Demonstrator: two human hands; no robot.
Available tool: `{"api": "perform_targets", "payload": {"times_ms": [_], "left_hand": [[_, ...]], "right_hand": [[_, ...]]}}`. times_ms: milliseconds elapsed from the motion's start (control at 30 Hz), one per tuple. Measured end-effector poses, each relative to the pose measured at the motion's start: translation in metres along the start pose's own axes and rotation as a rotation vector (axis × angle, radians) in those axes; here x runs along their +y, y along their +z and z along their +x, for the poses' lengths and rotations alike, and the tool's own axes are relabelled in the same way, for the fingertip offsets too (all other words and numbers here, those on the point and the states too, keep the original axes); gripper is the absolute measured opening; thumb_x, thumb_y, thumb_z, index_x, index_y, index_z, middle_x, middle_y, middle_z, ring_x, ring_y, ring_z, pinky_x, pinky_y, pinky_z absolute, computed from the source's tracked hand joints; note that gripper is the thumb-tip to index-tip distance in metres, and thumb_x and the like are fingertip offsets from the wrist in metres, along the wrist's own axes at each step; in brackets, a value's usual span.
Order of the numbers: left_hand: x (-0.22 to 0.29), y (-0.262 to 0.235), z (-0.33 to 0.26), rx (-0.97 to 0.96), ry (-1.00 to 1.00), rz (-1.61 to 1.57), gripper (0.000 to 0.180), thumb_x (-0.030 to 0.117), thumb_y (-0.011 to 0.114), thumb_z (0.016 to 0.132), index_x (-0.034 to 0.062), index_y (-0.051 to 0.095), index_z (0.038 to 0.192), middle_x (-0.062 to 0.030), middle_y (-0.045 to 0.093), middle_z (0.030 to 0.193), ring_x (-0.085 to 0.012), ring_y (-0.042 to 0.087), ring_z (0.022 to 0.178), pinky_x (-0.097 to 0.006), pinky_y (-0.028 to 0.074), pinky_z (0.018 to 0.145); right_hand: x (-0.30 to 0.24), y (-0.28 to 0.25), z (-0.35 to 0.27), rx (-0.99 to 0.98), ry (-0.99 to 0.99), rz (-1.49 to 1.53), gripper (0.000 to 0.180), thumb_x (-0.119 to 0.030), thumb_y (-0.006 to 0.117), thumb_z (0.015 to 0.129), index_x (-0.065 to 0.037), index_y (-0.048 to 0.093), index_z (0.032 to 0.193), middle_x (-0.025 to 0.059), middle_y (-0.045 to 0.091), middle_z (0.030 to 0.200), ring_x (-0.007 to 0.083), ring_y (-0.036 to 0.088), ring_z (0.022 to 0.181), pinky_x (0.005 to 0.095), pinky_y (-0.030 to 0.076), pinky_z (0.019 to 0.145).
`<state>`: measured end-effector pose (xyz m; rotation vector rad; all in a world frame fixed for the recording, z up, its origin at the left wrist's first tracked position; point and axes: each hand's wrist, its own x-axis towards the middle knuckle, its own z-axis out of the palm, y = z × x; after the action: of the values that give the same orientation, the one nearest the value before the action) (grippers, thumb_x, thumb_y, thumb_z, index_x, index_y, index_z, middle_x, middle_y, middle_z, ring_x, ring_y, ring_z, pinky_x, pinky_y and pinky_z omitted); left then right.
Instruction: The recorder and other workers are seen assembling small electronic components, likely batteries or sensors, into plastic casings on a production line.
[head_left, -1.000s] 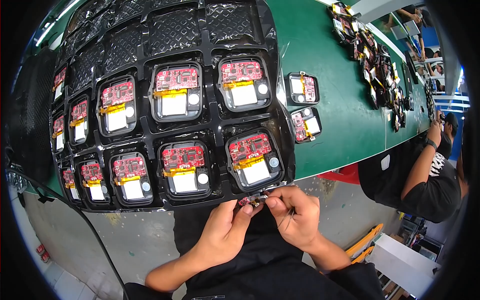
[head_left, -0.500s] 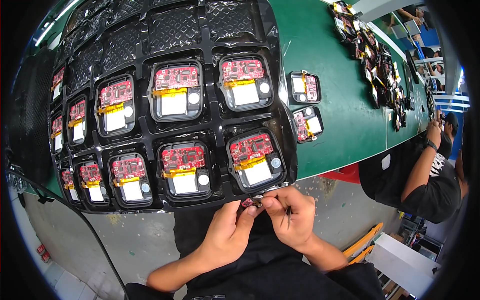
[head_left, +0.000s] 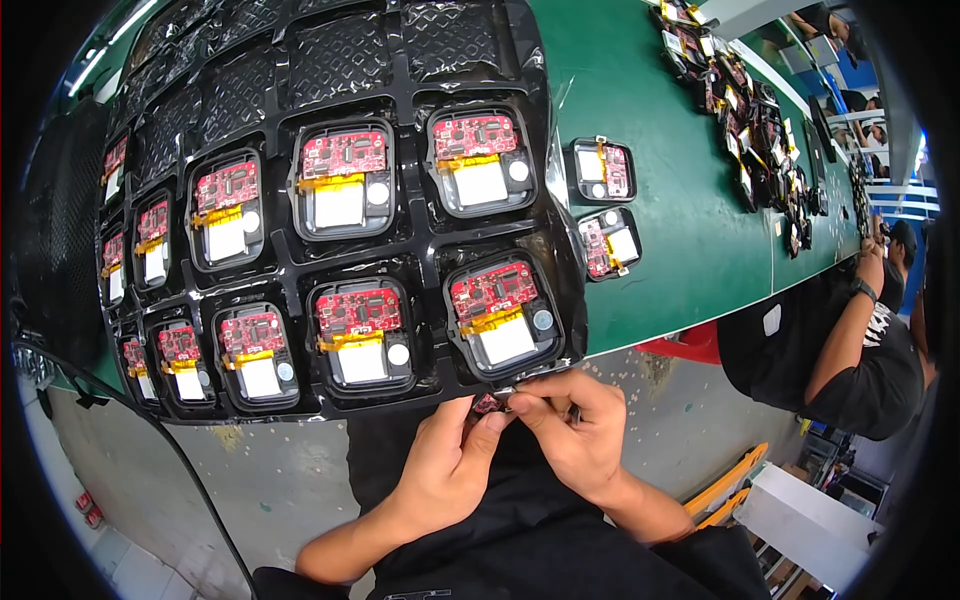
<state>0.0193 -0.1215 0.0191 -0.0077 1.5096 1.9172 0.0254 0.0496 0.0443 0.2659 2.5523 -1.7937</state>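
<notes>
Just below the front edge of the black moulded tray (head_left: 300, 415), my two hands meet. My left hand (head_left: 445, 465) is closed on a small red circuit board (head_left: 486, 404), mostly hidden by the fingers and the tray edge. My right hand (head_left: 580, 430) pinches at the board's right end, thumb against forefinger; what lies in that pinch is too small to make out. A dark, thin thing shows between its curled fingers. Just above my hands, in the tray's nearest right pocket, sits an open black device housing (head_left: 505, 318) with a red board, yellow ribbon and white block.
Several more such housings fill the tray's front rows. Two loose housings (head_left: 604, 170) lie right of the tray on the green table (head_left: 690, 290). Farther right is a long heap of device parts (head_left: 740, 120). A person in black (head_left: 850, 350) sits at the right. A black cable (head_left: 190, 470) hangs at left.
The tray and its housings appear shifted slightly left in view. My right fingers have moved a little left, and the dark thin thing between them shows less.
</notes>
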Motion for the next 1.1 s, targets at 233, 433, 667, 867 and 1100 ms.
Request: {"api": "perform_targets", "payload": {"times_ms": [233,433,667,867,1100], "left_hand": [[0.005,-0.007,0.003,-0.034,0.109,0.094,0.042,0.01,0.053,0.108,-0.0035,0.044,0.146,-0.0134,0.064,0.132,-0.0191,0.063,0.118,-0.034,0.05,0.105],[0.016,-0.012,0.006,-0.088,0.131,0.262,0.047,0.003,0.056,0.105,-0.004,0.041,0.149,-0.0209,0.067,0.131,-0.0249,0.068,0.118,-0.036,0.053,0.101],[0.022,-0.009,0.003,-0.056,0.177,0.365,0.054,-0.002,0.059,0.101,-0.0029,0.038,0.151,-0.0237,0.069,0.126,-0.0311,0.072,0.111,-0.036,0.056,0.095],[0.021,-0.004,0.004,-0.04,0.256,0.427,0.058,-0.003,0.06,0.099,-0.0021,0.037,0.152,-0.0258,0.069,0.126,-0.0369,0.072,0.111,-0.037,0.058,0.09],[0.028,-0.004,0.001,-0.114,0.19,0.391,0.062,-0.011,0.055,0.097,-0.0038,0.03,0.153,-0.0281,0.063,0.133,-0.0452,0.064,0.121,-0.044,0.058,0.095]], "right_hand": [[0.002,0.001,-0.004,0.054,0.15,0.075,0.018,-0.003,0.082,0.087,0.002,0.072,0.1,0.0066,0.077,0.087,0.0035,0.058,0.06,0.0209,0.044,0.053],[-0.003,-0.014,0.007,-0.152,0.142,0.02,0.022,-0.005,0.08,0.088,-0.001,0.072,0.109,0.0066,0.076,0.087,0.0031,0.059,0.062,0.0208,0.043,0.053],[-0.002,-0.013,0.003,-0.197,0.281,0.132,0.02,-0.005,0.078,0.09,0.0,0.071,0.107,0.0058,0.074,0.083,0.0031,0.054,0.061,0.0227,0.041,0.052],[0.007,-0.011,-0.003,-0.146,0.222,0.11,0.016,-0.005,0.077,0.09,0.0,0.07,0.103,0.006,0.071,0.078,0.0032,0.049,0.06,0.0245,0.039,0.051],[-0.012,-0.035,0.003,-0.29,0.22,-0.057,0.025,-0.001,0.074,0.088,0.0,0.071,0.113,0.0135,0.077,0.09,0.0137,0.072,0.07,0.0276,0.055,0.062]]}}
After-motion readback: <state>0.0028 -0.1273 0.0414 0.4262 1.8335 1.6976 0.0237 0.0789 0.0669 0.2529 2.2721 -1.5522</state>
